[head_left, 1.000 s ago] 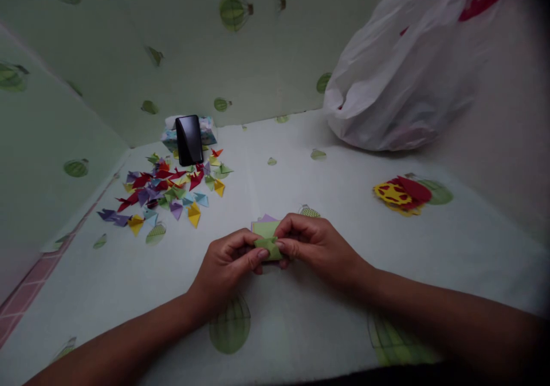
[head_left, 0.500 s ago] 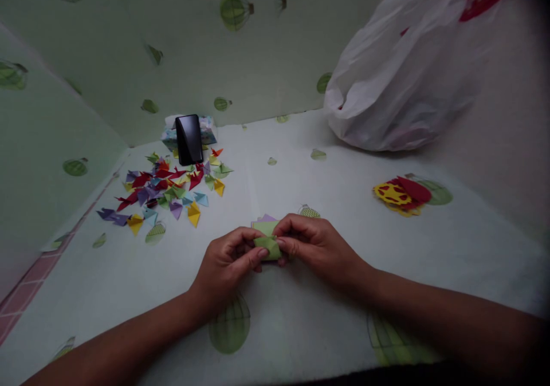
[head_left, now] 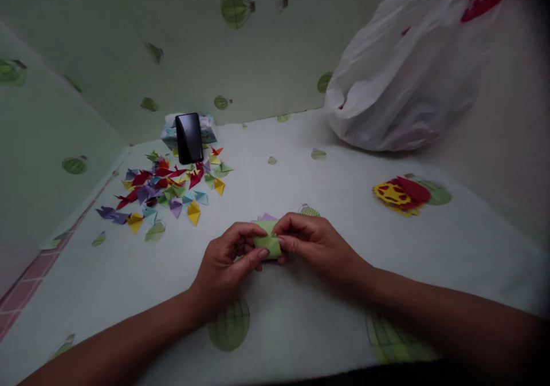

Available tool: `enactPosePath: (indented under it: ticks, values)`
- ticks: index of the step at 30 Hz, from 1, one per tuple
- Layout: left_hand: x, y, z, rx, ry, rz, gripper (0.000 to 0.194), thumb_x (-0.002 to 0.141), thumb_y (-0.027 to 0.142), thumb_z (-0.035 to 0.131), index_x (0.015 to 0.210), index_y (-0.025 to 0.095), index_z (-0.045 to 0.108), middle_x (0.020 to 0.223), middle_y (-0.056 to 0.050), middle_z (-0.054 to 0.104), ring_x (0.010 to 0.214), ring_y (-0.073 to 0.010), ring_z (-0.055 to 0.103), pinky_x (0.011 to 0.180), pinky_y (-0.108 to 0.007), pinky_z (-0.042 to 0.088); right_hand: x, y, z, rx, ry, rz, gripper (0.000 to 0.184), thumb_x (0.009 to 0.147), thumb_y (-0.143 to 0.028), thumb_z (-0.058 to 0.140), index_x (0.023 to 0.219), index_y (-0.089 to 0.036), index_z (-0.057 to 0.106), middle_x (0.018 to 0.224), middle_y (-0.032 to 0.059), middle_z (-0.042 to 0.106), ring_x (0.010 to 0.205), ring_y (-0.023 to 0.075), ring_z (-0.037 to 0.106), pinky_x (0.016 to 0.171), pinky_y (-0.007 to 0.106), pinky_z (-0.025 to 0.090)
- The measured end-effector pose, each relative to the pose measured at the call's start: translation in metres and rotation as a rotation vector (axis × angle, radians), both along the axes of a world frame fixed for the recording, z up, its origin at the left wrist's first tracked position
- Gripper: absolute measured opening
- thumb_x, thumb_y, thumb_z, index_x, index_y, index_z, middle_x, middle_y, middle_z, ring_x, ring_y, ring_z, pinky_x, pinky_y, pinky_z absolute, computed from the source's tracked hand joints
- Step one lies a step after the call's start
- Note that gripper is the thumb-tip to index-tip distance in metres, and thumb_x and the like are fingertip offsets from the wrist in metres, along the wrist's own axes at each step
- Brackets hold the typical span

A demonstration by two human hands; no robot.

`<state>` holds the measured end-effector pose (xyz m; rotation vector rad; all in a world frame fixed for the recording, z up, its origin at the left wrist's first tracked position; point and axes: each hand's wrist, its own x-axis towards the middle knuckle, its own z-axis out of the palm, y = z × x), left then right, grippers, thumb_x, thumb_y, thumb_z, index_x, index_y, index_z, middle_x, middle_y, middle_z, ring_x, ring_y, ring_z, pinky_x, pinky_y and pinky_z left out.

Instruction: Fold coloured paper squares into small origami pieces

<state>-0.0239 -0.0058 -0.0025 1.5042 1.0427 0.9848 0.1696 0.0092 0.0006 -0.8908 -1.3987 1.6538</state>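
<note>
A small piece of green folded paper (head_left: 270, 247) is pinched between my two hands at the lower middle of the view. My left hand (head_left: 234, 253) grips its left side, thumb in front and fingers behind. On the right side, the thumb and index finger of my right hand (head_left: 307, 243) hold its edge. Behind the piece lie more sheets of paper, green with a purple corner (head_left: 268, 217) showing; my fingers hide much of them. Which folds the piece has is too small to tell.
Many coloured folded-paper figures (head_left: 165, 188) lie spread at the left. A black phone (head_left: 189, 138) leans on a tissue box (head_left: 209, 129) behind them. Red and yellow paper cut-outs (head_left: 400, 195) lie at the right, below a large white plastic bag (head_left: 399, 77).
The green paper's front face has opened slightly and shows flatter between my fingers. Both hands stay in nearly the same place.
</note>
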Motion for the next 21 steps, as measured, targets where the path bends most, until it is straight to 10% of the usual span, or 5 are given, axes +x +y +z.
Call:
enactPosePath:
  ticks: [21]
  values:
    - [-0.0016, 0.0002, 0.0004, 0.139, 0.131, -0.043, 0.015, 0.084, 0.014, 0.067, 0.098, 0.019, 0.064, 0.080, 0.002, 0.066, 0.061, -0.0059, 0.061, 0.059, -0.016, 0.051, 0.0015, -0.0007, 0.0001, 0.037, -0.041, 0.010, 0.007, 0.085, -0.018, 0.060, 0.078, -0.015, 0.061, 0.067, -0.0021, 0.061, 0.061, 0.0091, 0.059, 0.060, 0.023, 0.049]
